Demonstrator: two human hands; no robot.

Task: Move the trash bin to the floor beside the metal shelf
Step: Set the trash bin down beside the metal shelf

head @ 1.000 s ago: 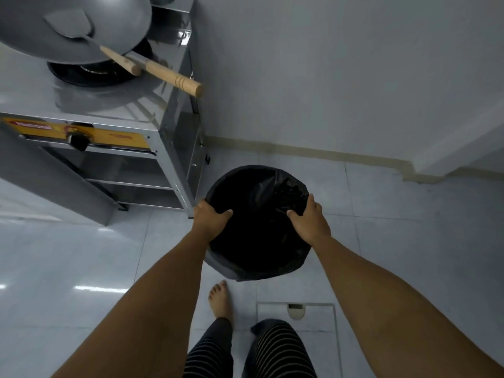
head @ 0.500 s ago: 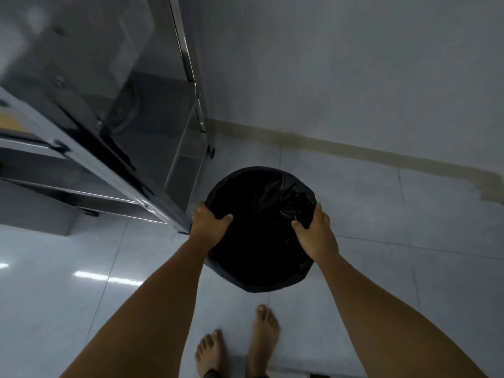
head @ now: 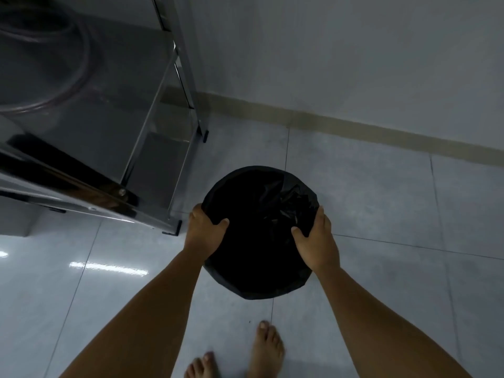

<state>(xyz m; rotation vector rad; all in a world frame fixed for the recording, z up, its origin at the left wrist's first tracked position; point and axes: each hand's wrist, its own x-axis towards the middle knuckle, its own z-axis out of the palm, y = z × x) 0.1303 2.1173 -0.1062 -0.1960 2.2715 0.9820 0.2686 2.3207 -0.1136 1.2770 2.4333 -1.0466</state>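
Observation:
The round trash bin [head: 259, 214], lined with a crumpled black bag, is in the middle of the view, just right of the metal shelf [head: 152, 137]. My left hand [head: 204, 233] grips its left rim with the thumb inside. On the opposite rim my right hand [head: 316, 241] holds the same way. Whether the bin's base touches the grey tiled floor [head: 381, 208] is hidden by the bin itself. The shelf's front right foot [head: 173, 230] is close to my left hand.
A grey wall [head: 354, 64] with a beige skirting strip [head: 354, 129] runs behind the bin. My bare feet [head: 261, 347] stand on the tiles just below the bin. A coiled hose [head: 54, 85] shows on the shelf's side. Open floor lies to the right.
The view has dropped lower and moved closer to the shelf; the stove top and wok are out of sight. The bin sits lower next to the shelf's foot, both hands still on its rim.

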